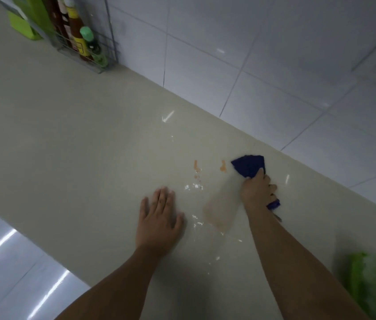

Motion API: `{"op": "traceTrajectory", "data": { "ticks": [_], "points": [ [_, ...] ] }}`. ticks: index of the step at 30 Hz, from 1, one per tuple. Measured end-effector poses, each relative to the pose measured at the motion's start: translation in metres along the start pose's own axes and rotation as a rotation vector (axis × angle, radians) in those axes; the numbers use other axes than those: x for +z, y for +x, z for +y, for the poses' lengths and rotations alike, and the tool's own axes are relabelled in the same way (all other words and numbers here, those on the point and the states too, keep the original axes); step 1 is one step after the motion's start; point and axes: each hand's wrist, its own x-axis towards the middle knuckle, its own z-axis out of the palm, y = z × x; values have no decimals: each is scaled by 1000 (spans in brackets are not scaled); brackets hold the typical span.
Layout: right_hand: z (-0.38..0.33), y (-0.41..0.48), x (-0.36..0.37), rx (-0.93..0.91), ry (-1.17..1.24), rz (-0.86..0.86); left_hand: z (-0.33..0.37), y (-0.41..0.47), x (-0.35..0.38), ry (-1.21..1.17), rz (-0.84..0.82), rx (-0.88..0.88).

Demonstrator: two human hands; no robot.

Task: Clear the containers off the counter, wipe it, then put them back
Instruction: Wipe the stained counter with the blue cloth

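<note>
Here the right hand [257, 189] was clenched round a blue cloth [249, 167] on the worktop [78, 135]. The left hand [159, 218] lay flat, open and empty; orange stains [222, 167] sat just beyond both hands

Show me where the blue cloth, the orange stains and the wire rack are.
blue cloth [248, 166]: head view, its spread front part.
orange stains [223, 167]: head view, the right stain.
wire rack [109, 42]: head view, its right frame.

The beige tabletop [78, 135] is bare in the middle, marked with orange smears [222, 166] and white specks [191, 187]. A blue cloth [249, 166] lies bunched on it beside the smears.
</note>
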Motion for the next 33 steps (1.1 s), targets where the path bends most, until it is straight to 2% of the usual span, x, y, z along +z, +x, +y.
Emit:
{"op": "traceTrajectory", "data": {
  "ticks": [6, 9, 12, 15, 18, 22, 24, 28, 33],
  "points": [
    [-52, -56, 29, -405, -95, -96, 0, -1, -3, -11, -39, 0],
    [-35, -88, 36, -585, -78, -94, 1, -1, -5, -25, -40, 5],
    [0, -103, 36, -682, -83, -29, 0, -1, -4, -13, -37, 9],
    [41, -98, 32, -668, -49, 122, -3, 1, 0, 10, -27, 17],
    [59, -72, 23, -557, -26, 211, -5, 2, 1, 39, -43, 4],
    [24, -21, 9, -282, -6, 157, -4, 3, 1, 35, -33, 4],
    [-9, 2, 8, -220, -4, 117, -4, 3, 2, 37, -33, 3],
    [-86, 23, 21, -242, -62, -14, -3, 3, 3, 22, -22, 2],
    [-142, -5, 47, -516, -199, -150, -2, 3, -1, -23, -23, 6]
  ]
}}
